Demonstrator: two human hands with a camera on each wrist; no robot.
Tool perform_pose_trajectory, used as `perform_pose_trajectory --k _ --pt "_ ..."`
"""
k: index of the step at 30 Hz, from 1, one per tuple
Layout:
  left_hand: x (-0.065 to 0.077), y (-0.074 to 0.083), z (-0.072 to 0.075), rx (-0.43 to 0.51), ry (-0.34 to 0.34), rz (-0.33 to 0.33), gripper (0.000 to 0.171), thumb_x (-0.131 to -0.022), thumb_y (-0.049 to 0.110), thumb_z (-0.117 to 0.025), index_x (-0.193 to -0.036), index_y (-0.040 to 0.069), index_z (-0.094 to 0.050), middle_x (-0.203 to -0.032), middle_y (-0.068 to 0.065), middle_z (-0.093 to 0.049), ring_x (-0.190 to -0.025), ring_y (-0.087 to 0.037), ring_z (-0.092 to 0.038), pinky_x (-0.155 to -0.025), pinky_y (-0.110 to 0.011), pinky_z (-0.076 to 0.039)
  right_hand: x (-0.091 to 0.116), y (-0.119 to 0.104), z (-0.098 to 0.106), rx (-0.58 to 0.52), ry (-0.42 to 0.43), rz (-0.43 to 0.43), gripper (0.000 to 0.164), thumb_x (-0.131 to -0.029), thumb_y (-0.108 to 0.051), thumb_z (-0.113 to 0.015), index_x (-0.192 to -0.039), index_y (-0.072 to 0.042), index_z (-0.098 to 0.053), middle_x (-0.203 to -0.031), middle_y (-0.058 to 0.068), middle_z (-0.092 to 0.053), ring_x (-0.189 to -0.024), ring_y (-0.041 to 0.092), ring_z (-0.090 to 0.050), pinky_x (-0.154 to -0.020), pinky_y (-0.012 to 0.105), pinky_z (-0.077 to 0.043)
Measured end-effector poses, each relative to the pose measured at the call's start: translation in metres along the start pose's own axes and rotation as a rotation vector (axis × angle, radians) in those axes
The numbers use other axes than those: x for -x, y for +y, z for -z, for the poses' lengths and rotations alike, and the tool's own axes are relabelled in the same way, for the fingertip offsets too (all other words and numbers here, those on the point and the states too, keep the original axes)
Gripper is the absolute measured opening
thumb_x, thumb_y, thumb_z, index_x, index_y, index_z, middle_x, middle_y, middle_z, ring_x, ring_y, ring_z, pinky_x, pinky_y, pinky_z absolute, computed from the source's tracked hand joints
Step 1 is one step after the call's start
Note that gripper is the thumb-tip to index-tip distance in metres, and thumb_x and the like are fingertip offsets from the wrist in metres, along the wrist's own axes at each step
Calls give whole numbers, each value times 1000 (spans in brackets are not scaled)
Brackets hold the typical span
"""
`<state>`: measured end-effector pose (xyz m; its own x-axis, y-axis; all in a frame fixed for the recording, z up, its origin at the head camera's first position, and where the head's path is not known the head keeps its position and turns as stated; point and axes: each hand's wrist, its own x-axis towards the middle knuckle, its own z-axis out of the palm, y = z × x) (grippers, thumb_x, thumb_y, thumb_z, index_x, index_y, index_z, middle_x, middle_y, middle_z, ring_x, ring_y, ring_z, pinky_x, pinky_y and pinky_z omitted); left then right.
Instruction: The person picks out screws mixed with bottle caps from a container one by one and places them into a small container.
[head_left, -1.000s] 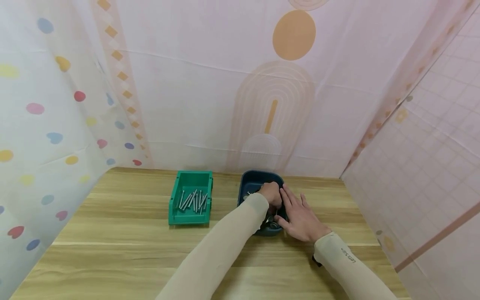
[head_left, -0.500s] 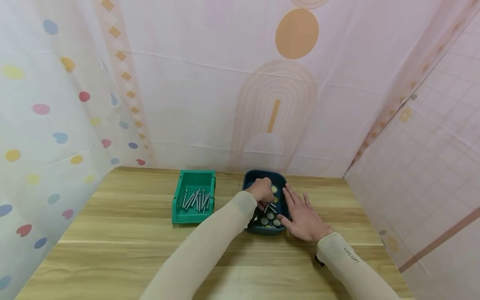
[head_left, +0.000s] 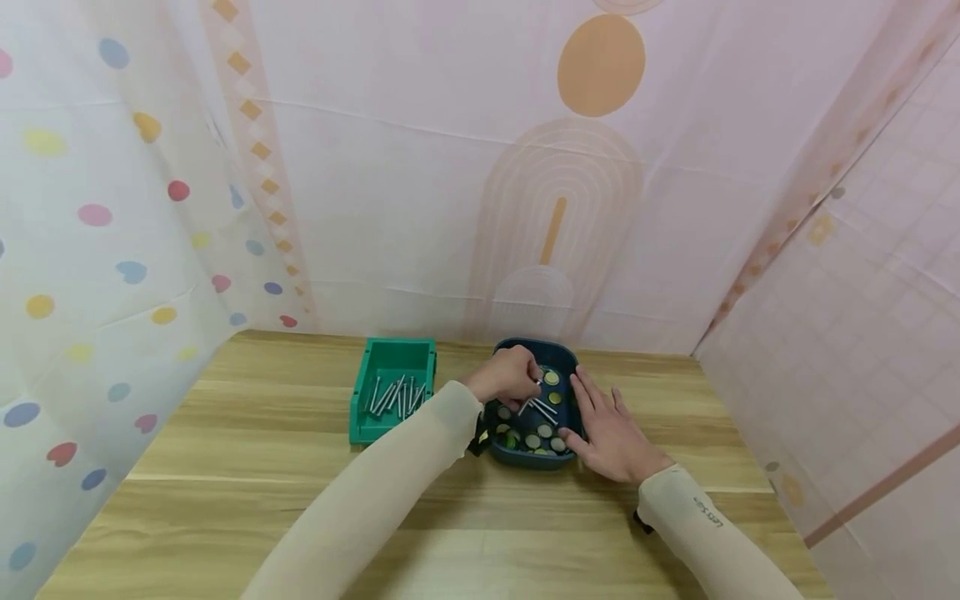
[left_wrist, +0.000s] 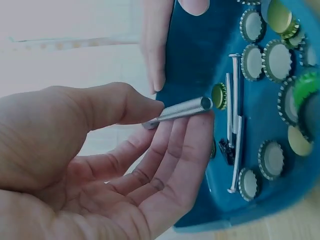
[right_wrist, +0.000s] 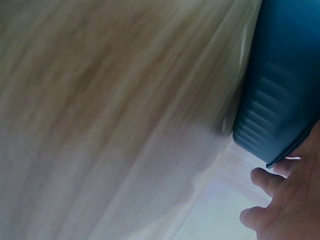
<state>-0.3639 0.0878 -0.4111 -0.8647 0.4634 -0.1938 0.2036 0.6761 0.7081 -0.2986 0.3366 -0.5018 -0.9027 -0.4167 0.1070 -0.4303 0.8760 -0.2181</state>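
Observation:
A silver metal bolt (left_wrist: pixel 185 109), blunt at its near end, is pinched between the thumb and fingers of my left hand (head_left: pixel 513 375), over the dark blue tray (head_left: pixel 522 460). Inside that tray lie several bottle caps (left_wrist: pixel 277 60), mostly underside up, some gold and one green. A few loose silver bolts (left_wrist: pixel 236 100) lie together near its middle, beside a small black piece (left_wrist: pixel 227 151). My right hand (head_left: pixel 611 429) rests on the tray's right rim, fingers straight; in the right wrist view its fingers (right_wrist: pixel 267 181) are at the tray's edge.
Left of the tray stands a green bin (head_left: pixel 362 408) with several silver bolts (head_left: pixel 397 396) in it, partly behind my left sleeve (head_left: pixel 375 483). Both containers are on a wooden table (head_left: pixel 465 533), near its back edge. Patterned cloth (head_left: pixel 420 167) hangs behind and at both sides.
My left hand has moved left and up from deep in the tray, uncovering the caps and bolts. It now holds a bolt. My right hand keeps its place on the rim.

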Motion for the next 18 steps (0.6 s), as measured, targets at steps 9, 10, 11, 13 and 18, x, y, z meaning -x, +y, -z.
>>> perform_pose_trajectory --k 9,10,11,13,18 --pt "14 -18 15 76 -18 -33 28 -108 1 -74 -136 -2 -74 -99 -10 -77 -74 -17 -77 -73 -33 -71 -1 -1 -1 0 18 2 91 -119 -49 -59 -183 4 -22 -196 24 -14 -179 47 -30 -139 83 -21" --pt "18 -20 17 81 -14 -41 29 -108 1 -74 -137 -2 -74 -99 -9 -76 -75 -17 -77 -73 -32 -71 -2 -1 -1 -4 15 0 92 -119 -50 -60 -183 4 -21 -196 23 -13 -179 47 -30 -140 83 -20" --pt "21 -22 19 87 -10 -47 29 -108 1 -74 -137 -1 -74 -100 -9 -76 -76 -17 -77 -73 -32 -71 -2 -2 -1 -7 12 -2 93 -118 -50 -60 -184 3 -21 -196 22 -12 -179 47 -30 -140 82 -20" --pt "27 -26 23 84 7 -57 28 -108 0 -74 -136 0 -74 -98 -8 -73 -76 -17 -75 -74 -31 -70 -2 -2 -1 -12 4 -7 94 -118 -51 -60 -184 2 -20 -197 21 -11 -180 47 -28 -141 81 -18" --pt "41 -41 32 77 48 -65 28 -108 2 -74 -136 2 -74 -90 -5 -69 -72 -17 -66 -69 -31 -60 -2 0 -3 -13 0 -13 94 -119 -51 -59 -184 2 -18 -197 22 -10 -180 47 -27 -141 81 -17"
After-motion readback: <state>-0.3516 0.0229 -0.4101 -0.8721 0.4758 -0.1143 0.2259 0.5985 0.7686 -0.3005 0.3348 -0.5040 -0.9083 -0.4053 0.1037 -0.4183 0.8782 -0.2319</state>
